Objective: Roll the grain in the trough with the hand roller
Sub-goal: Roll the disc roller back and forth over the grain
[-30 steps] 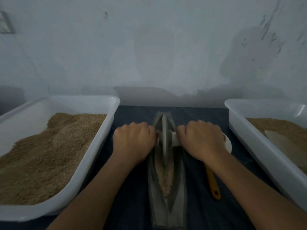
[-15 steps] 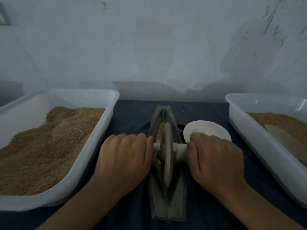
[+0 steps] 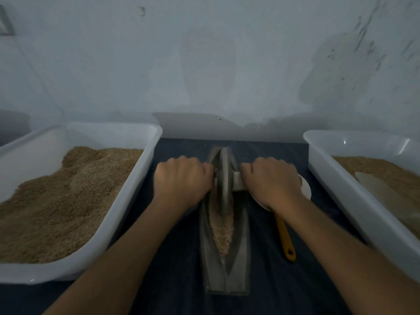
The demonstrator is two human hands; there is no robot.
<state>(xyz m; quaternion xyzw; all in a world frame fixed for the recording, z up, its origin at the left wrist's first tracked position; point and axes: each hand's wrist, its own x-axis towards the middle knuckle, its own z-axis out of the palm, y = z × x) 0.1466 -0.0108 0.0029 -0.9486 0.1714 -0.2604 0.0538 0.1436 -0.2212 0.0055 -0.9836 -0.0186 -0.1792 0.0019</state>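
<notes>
- Head view, nearest first: the trough (image 3: 227, 264) lies lengthwise on the dark surface (image 3: 172, 280), its near end toward the near edge, its far end pointing at the wall.
- Grain (image 3: 223, 230) lies in the trough's groove, a pale strip from about the middle toward the near end; the near tip looks bare.
- Just right of the trough lies an orange-handled tool (image 3: 285, 237), partly under the right forearm.
- Farther on, the hand roller (image 3: 223, 180) stands upright in the groove at the trough's far half, its disc on the far end of the grain strip.
- The left hand (image 3: 181, 180) and right hand (image 3: 272, 180) each have their grip clamped round a stub of the roller's axle, fingers curled.
- White tubs of grain flank the trough at the surface's left (image 3: 127, 201) and right (image 3: 341, 185) edges.
- Judgement: this is mid-rolling, near the far end of a stroke. The next move calls for drawing the roller back toward the near end with even downward pressure, keeping the disc upright in the groove.
</notes>
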